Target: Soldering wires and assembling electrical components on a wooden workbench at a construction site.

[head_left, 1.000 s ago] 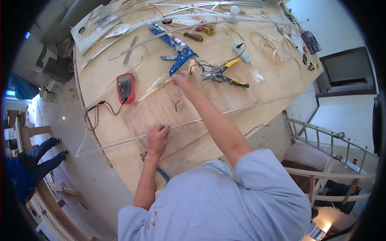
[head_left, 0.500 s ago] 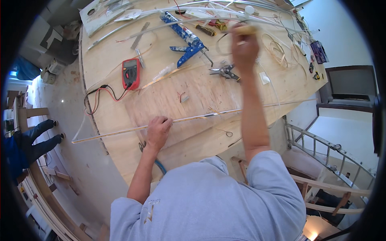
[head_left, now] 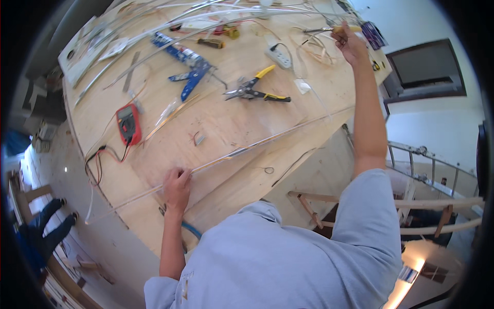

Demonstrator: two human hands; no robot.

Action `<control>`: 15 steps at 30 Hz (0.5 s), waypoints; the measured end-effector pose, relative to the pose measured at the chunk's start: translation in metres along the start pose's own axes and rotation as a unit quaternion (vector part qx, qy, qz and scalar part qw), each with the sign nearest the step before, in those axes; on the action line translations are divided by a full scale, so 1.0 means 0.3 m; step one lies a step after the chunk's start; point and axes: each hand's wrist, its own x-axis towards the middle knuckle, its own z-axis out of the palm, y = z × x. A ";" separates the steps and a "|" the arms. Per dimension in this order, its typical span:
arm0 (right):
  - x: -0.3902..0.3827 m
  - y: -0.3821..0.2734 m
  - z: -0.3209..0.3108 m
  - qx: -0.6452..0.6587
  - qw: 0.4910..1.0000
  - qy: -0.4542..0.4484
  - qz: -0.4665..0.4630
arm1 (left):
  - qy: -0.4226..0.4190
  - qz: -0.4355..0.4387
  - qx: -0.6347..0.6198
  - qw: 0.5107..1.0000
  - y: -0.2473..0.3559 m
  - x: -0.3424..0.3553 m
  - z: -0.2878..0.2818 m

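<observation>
A long, thin light strip channel point(head_left: 247, 148) runs slantwise across the near part of the wooden table. My left hand point(head_left: 177, 189) is closed on it, fingers curled over its left part. Far to the right, with my arm stretched out, my right hand point(head_left: 352, 47) is closed around a yellow-handled soldering iron point(head_left: 321, 30). The iron's metal shaft points left over some loose wire. A short connector with thin wires point(head_left: 199, 139) lies just beyond the channel. Yellow-and-black snips point(head_left: 249, 91) lie open-jawed in the middle of the table.
A red multimeter point(head_left: 128, 124) with leads lies at the left, near a blue caulking gun point(head_left: 190, 67). Beyond are a screwdriver point(head_left: 211, 44), a white power strip point(head_left: 278, 54) and several long strips. A ladder point(head_left: 427, 164) stands right; another person's legs point(head_left: 51, 219) show left.
My right hand has swung farther right with the soldering iron, uncovering the snips and power strip. The view has shifted, so the table things sit farther left. My left hand keeps to the channel.
</observation>
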 end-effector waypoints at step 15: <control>-0.096 0.256 -0.727 0.460 0.769 0.360 -0.258 | 0.006 0.010 0.017 1.000 -0.003 0.006 -0.009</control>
